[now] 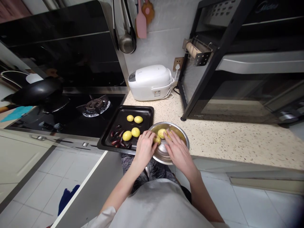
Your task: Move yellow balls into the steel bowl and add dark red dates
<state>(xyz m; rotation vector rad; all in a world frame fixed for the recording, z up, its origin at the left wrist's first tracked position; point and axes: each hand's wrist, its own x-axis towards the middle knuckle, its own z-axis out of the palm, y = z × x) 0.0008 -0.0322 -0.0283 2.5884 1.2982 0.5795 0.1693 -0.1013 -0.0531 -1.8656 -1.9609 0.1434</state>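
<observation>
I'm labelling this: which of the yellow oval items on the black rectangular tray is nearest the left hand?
The right yellow oval item of the front pair, beside the left hand; its neighbour lies left, the others farther back.

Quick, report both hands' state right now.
Left hand: fingers bent at a small yellow piece; firm grip cannot be told.
Right hand: fingers extended inside the metal bowl; hold cannot be told.

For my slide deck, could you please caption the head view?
Left hand and right hand handle yellow produce in a metal bowl beside a black tray.
</observation>
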